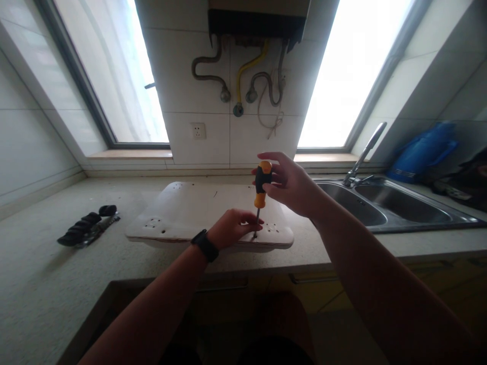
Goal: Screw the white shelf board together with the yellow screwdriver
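Observation:
A screwdriver (263, 183) with a yellow and black handle stands nearly upright over a white board (190, 203). My right hand (287, 182) has its fingers around the handle from the right. Low on the shaft, the thumb and fingers of my left hand (236, 225) close in a pinch, just above the board. The tip meets a hole near the board's front edge, right of the middle. This board has rounded corners and groups of small holes near them. A black watch band (205, 246) is on my left wrist.
Several black pieces (85, 223) lie on the counter (34, 263) at left, beside something shiny in clear wrapping. To the right are a double steel sink (403, 203), its faucet (365, 154) and a blue jug-like container (422, 152). Pipes (207, 76) run down the wall ahead.

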`<state>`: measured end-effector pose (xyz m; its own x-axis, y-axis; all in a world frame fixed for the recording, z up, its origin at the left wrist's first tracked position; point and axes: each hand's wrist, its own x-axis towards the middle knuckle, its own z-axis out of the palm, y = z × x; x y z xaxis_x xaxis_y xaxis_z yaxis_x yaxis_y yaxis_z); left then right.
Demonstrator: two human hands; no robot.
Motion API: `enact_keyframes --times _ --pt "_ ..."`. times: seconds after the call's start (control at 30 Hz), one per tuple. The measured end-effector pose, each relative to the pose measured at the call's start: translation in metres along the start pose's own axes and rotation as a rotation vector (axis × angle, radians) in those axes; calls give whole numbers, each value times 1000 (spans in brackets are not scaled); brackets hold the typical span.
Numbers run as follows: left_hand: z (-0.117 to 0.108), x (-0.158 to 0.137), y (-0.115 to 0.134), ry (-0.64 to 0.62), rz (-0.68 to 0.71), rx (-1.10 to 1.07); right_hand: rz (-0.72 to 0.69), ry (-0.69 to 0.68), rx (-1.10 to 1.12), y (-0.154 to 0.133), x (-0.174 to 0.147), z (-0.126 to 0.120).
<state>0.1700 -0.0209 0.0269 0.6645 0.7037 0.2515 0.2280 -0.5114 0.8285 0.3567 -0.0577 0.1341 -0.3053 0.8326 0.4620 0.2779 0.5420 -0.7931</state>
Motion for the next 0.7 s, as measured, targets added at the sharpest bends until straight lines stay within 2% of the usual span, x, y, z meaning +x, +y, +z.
enact_keyframes --times 0.1,0.23,0.53,0.7 --pt "2 2 -2 60 -29 10 9 -21 34 -2 0 1" --pt "5 4 -3 120 -46 26 3 -38 -35 -5 0 3" --pt "7 5 2 151 -91 124 -16 18 -176 -3 -2 7" --pt "2 -1 -3 102 -36 171 -41 91 -108 -1 -4 1"
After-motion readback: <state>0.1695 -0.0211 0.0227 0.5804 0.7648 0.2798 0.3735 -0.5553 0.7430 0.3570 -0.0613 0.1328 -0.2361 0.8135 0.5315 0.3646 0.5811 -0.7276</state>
